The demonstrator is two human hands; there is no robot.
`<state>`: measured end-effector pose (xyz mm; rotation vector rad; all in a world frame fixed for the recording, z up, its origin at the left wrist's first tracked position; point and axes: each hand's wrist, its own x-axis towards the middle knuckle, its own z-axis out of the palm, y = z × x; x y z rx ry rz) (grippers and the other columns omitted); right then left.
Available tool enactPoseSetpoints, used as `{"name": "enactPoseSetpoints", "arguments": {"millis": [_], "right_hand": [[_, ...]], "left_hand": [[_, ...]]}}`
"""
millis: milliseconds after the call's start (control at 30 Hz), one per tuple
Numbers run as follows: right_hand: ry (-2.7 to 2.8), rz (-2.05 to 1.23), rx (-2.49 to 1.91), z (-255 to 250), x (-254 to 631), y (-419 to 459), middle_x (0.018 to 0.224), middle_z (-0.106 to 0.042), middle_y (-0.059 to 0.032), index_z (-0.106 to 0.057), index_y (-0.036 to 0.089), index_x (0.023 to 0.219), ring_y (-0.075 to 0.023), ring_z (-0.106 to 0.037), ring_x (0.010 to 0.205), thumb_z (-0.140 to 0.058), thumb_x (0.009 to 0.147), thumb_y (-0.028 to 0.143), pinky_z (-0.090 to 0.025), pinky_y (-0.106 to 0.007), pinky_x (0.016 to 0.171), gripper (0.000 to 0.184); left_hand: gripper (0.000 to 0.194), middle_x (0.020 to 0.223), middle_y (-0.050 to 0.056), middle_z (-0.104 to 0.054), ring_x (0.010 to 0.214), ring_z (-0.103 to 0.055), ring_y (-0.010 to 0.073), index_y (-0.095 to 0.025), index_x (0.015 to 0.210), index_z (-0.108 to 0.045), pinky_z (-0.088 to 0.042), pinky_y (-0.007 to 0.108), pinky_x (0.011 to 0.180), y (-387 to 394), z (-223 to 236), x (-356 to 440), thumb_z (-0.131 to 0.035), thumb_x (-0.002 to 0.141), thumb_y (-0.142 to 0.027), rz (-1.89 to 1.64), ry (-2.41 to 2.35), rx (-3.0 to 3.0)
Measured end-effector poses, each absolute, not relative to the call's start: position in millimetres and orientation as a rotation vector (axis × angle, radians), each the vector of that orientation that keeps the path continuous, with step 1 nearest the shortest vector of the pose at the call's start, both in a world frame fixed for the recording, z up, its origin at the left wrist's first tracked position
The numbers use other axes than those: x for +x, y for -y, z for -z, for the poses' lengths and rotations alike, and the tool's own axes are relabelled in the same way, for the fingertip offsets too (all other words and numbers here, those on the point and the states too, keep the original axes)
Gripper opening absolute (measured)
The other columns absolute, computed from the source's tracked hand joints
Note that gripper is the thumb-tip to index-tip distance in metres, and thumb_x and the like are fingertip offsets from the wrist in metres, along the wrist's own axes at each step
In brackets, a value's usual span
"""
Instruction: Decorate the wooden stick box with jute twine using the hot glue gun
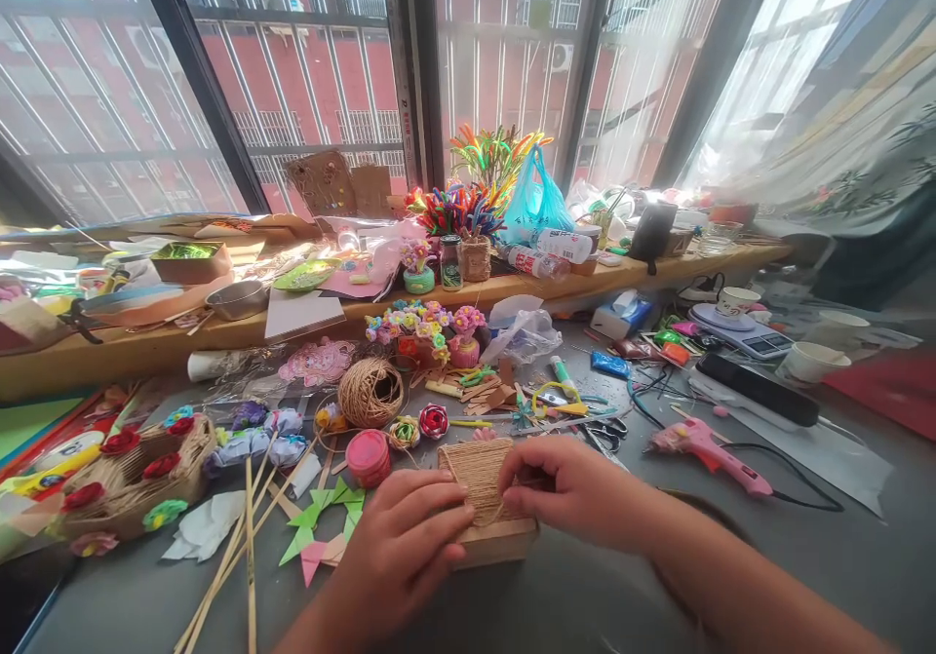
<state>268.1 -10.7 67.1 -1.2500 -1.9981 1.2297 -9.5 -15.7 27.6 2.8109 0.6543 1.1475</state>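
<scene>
A small cardboard box (497,545) sits at the front middle of the desk, its top covered by rows of brown jute twine (475,469). Across its left edge lies my left hand (413,537), fingers stretched out flat and touching the wrapped top. My right hand (556,488) is closed in a pinch over the right side of the box, fingertips down at the twine. A loose strand shows close to those fingertips, though the pinch itself is partly hidden. Behind the box rests a ball of twine (370,393).
A pink glue gun (713,454) with its cord lies at right, near scissors (605,432). Left of the box are a pink jar (368,457), a paper star wreath (322,527), wooden sticks (251,557) and a twine-wrapped basket (138,469). Craft supplies crowd the wooden ledge (468,305).
</scene>
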Motion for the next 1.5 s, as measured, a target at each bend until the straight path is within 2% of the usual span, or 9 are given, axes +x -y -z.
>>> {"name": "enactPoseSetpoints", "arguments": {"millis": [200,367,500,967,1067,1267,1367,1500], "right_hand": [[2.013,-1.210,-1.231,-69.4,265.4,-2.3,0.074,-0.063,0.0028,-0.075,0.021,0.089,-0.0150,-0.055,0.069,-0.074,0.088,0.028,-0.042,-0.024,0.062,0.007],[2.013,-1.171,-1.245,-74.7,253.3,-16.1,0.078,-0.068,0.0012,-0.076,0.020,0.096,-0.0158,-0.058,0.071,-0.071,0.089,0.025,-0.045,-0.025,0.064,0.010],[2.031,-1.095,-1.267,-78.8,243.0,-30.4,0.080,-0.070,0.0004,-0.077,0.020,0.093,-0.0161,-0.060,0.073,-0.073,0.088,0.022,-0.045,-0.026,0.066,0.007],[2.021,-0.869,-1.277,-61.5,224.8,-42.5,0.085,-0.075,-0.0001,-0.080,0.022,0.091,-0.0169,-0.060,0.073,-0.081,0.082,0.020,-0.043,-0.027,0.064,0.009],[1.984,-0.881,-1.275,-56.0,223.7,-44.9,0.083,-0.076,0.0000,-0.080,0.022,0.089,-0.0172,-0.061,0.073,-0.081,0.084,0.022,-0.045,-0.027,0.065,0.005],[1.909,-0.919,-1.282,-52.4,224.3,-45.1,0.084,-0.078,-0.0001,-0.081,0.022,0.088,-0.0179,-0.065,0.076,-0.081,0.083,0.022,-0.047,-0.028,0.068,0.005],[1.866,-0.936,-1.296,-49.6,225.3,-44.2,0.087,-0.079,-0.0011,-0.081,0.022,0.087,-0.0188,-0.067,0.079,-0.081,0.083,0.023,-0.050,-0.028,0.070,0.004],[1.806,-1.001,-1.327,-41.6,226.1,-43.7,0.082,-0.080,-0.0021,-0.082,0.021,0.086,-0.0191,-0.069,0.074,-0.080,0.084,0.028,-0.051,-0.028,0.066,0.008]], "left_hand": [[0.026,0.119,0.010,-0.079,0.122,-0.067,0.0236,-0.021,0.123,-0.073,-0.055,0.037,0.104,19.6,-24.4,-9.2,-0.051,0.112,-0.026,-1.186,-0.641,2.894],[0.027,0.120,0.011,-0.078,0.123,-0.065,0.0249,-0.020,0.126,-0.072,-0.056,0.039,0.103,18.5,-20.6,-10.2,-0.050,0.112,-0.025,-1.155,-0.610,2.932],[0.028,0.121,0.011,-0.078,0.123,-0.065,0.0255,-0.021,0.126,-0.073,-0.057,0.041,0.104,17.5,-15.3,-11.2,-0.049,0.112,-0.026,-1.181,-0.631,2.930],[0.024,0.119,0.011,-0.079,0.116,-0.070,0.0260,-0.025,0.127,-0.073,-0.060,0.041,0.104,18.7,-12.9,-13.4,-0.059,0.107,-0.026,-1.169,-0.670,2.896],[0.024,0.125,0.010,-0.078,0.117,-0.069,0.0253,-0.026,0.127,-0.072,-0.058,0.040,0.104,19.8,-11.4,-12.5,-0.058,0.107,-0.024,-1.184,-0.699,2.894],[0.021,0.133,0.009,-0.079,0.131,-0.066,0.0263,-0.024,0.125,-0.068,-0.050,0.040,0.113,16.4,-13.7,-10.3,-0.057,0.107,-0.023,-1.078,-0.644,2.920],[0.021,0.133,0.009,-0.079,0.132,-0.067,0.0258,-0.024,0.125,-0.066,-0.047,0.040,0.115,13.4,-15.6,-10.8,-0.057,0.106,-0.021,-1.046,-0.626,2.917],[0.022,0.133,0.009,-0.079,0.128,-0.069,0.0256,-0.025,0.126,-0.066,-0.048,0.041,0.112,11.9,-17.3,-10.9,-0.058,0.105,-0.020,-1.034,-0.619,2.893]]}}
